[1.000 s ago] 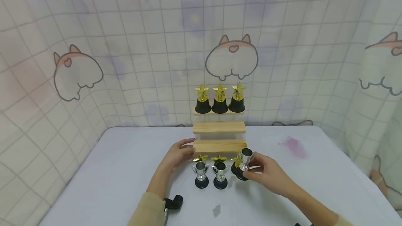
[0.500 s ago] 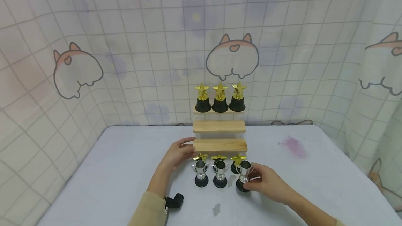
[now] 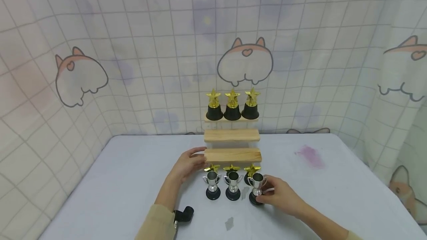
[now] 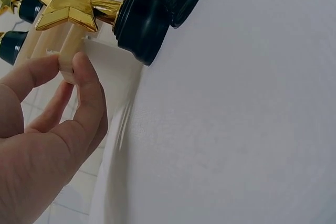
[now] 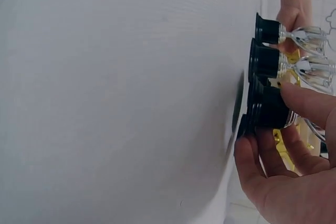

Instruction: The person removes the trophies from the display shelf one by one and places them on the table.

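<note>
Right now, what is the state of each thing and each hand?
Left hand, pinching lowest board
Right hand, holding right cup
Left cup, upright on table
Middle cup, upright on table
Right cup, held; table contact unclear
Front stars, upright behind cups
Top stars, upright on top board

So I had three cup trophies (image 3: 232, 192) in a row on the table (image 3: 140, 166), three star trophies (image 3: 231, 168) just behind, then the stepped shelf (image 3: 232, 135), with three more stars (image 3: 232, 113) up top.

Beige sleeves (image 3: 156, 225); small black wrist-worn device (image 3: 186, 214).
</note>
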{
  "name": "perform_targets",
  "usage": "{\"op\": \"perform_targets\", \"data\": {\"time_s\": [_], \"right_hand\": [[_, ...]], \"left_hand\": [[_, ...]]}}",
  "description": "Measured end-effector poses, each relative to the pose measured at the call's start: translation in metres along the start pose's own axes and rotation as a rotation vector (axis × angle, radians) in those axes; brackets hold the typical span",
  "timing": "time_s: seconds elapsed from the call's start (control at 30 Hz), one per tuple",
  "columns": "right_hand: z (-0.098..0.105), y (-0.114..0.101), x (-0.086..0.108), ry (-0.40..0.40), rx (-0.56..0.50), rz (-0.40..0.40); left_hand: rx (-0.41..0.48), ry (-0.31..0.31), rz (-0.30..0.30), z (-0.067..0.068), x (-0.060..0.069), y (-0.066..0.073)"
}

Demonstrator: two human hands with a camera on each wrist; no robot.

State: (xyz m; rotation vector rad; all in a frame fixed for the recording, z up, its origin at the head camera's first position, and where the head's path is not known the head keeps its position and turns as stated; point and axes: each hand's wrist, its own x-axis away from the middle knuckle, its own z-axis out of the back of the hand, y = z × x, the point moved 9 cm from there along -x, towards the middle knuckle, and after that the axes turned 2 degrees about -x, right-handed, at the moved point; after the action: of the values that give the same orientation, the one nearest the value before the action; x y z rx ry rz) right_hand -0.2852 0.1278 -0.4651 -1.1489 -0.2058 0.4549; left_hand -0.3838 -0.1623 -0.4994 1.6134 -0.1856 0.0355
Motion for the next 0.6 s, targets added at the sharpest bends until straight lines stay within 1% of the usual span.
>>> {"op": "perform_targets", "data": {"time_s": [0.1, 0.23, 0.43, 0.6], "right_hand": [[-0.0002, 0.0005, -0.0034, 0.005, 0.035, 0.0], [-0.0021, 0.0025, -0.0062, 0.003, 0.062, 0.0], [-0.0034, 0.0032, -0.007, 0.003, 0.08, 0.006], [-0.0058, 0.0031, -0.0088, 0.008, 0.102, 0.008]], "left_hand": [[0.001, 0.004, 0.0, 0.0006, -0.001, 0.002], [0.002, 0.008, 0.004, 0.0018, -0.0009, 0.0006], [0.008, 0.001, 0.002, -0.0003, -0.0016, 0.0012], [0.01, 0.014, 0.013, 0.0025, -0.0017, 0.0]]}}
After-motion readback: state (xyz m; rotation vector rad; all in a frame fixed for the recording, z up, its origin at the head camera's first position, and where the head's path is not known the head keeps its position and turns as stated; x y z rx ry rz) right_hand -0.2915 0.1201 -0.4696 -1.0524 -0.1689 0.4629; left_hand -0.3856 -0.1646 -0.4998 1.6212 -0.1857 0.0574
